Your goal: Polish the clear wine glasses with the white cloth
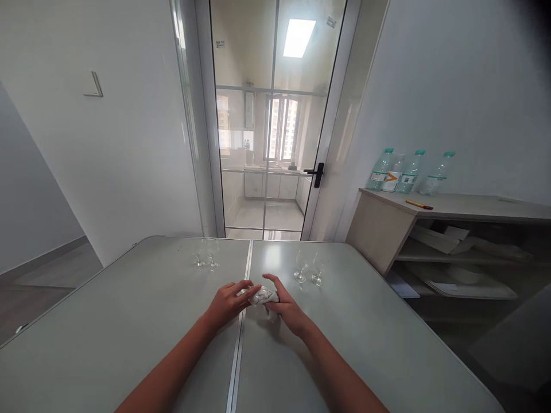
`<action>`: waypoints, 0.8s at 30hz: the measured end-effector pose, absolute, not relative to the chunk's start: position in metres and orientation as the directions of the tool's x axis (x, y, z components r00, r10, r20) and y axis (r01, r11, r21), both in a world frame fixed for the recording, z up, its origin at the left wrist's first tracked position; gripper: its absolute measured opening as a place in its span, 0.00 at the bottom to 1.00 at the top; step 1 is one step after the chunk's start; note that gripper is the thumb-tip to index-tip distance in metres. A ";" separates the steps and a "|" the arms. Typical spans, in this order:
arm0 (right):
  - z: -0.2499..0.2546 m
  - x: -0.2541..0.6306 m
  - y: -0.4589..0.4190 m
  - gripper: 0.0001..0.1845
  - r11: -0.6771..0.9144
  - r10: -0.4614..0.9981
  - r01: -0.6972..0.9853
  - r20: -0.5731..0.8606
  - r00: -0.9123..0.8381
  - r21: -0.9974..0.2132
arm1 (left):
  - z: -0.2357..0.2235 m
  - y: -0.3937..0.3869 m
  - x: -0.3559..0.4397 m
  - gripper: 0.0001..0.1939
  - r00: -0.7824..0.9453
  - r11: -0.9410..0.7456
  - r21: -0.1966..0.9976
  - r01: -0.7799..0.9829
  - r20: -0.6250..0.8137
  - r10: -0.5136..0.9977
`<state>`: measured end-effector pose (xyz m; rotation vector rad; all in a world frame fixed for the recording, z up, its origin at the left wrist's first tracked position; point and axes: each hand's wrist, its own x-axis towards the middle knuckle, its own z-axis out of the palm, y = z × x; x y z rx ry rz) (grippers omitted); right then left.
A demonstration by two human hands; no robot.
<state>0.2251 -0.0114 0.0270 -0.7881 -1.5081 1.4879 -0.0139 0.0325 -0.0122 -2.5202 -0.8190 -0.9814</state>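
Observation:
Over the table's middle seam, both hands meet around a small clear glass [259,296] that lies tilted on its side. My left hand [231,299] has its fingers closed on the glass from the left. A white cloth [271,313] is bunched at the glass and hangs down below it. My right hand [289,307] grips the cloth against the glass from the right, with its index finger raised. The fingers hide much of the glass, so its full shape does not show.
Two stemmed glasses [317,277] stand upright beyond my right hand, and two more glasses [212,263] stand at the back left of the grey table [172,298]. To the right, a shelf unit [387,215] carries several plastic bottles [408,179] and a marker [419,205]. A glass door [271,132] stands behind.

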 end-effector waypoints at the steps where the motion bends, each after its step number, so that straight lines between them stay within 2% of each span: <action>1: 0.025 0.224 -0.010 0.34 0.069 0.897 -0.136 0.121 -0.426 -0.988 | -0.011 0.033 -0.015 0.27 0.618 -0.789 -0.092 0.607 0.679 0.396; 3: 0.021 0.223 -0.007 0.29 0.065 0.911 -0.130 0.112 -0.397 -0.989 | -0.009 0.033 -0.016 0.27 0.636 -0.787 -0.114 0.606 0.663 0.394; 5: 0.016 0.221 -0.005 0.25 0.126 0.923 -0.093 0.151 -0.355 -0.988 | -0.007 0.033 -0.015 0.28 0.634 -0.783 -0.117 0.611 0.664 0.396; 9: 0.012 0.218 -0.008 0.15 0.399 0.902 0.132 0.363 -0.232 -0.907 | -0.006 0.033 -0.014 0.28 0.592 -0.780 -0.035 0.625 0.673 0.444; 11: 0.011 0.216 -0.010 0.10 0.471 0.880 0.228 0.437 -0.184 -0.852 | -0.006 0.033 -0.014 0.27 0.581 -0.762 -0.012 0.648 0.654 0.484; 13: 0.012 0.216 -0.011 0.09 0.473 0.878 0.208 0.438 -0.192 -0.856 | -0.008 0.033 -0.013 0.26 0.573 -0.737 -0.004 0.675 0.632 0.522; 17: 0.011 0.214 -0.009 0.19 0.433 0.876 0.121 0.385 -0.290 -0.893 | -0.011 0.031 -0.009 0.28 0.565 -0.752 0.053 0.657 0.626 0.538; 21: 0.007 0.213 -0.006 0.17 0.392 0.908 0.122 0.363 -0.209 -0.912 | -0.010 0.030 -0.006 0.31 0.558 -0.794 0.148 0.589 0.636 0.533; 24: 0.004 0.216 -0.002 0.17 0.352 0.931 0.027 0.347 -0.109 -0.936 | -0.004 0.034 -0.014 0.23 0.382 -0.747 0.289 0.598 0.717 0.583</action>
